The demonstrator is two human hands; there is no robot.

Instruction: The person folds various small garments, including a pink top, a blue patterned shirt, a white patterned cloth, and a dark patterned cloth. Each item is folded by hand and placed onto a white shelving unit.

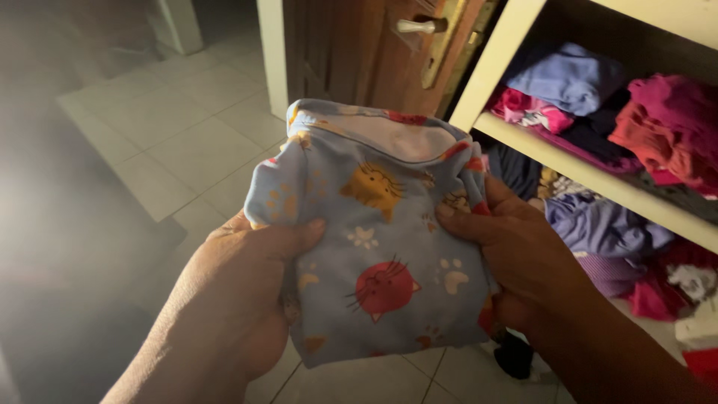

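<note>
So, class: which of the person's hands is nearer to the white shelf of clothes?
Right. The right hand holds the cat-print cloth just before the shelf; the left hand grips its far side.

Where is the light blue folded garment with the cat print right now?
In the head view, the light blue cat-print folded garment sits centre frame, gripped between the left hand and right hand, above the pale tiled floor, left of the white clothes shelf.

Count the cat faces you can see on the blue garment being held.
3 clear: an orange cat face upper middle, a red cat face lower middle, a partial orange one by the right thumb. Folds may hide more.
</note>
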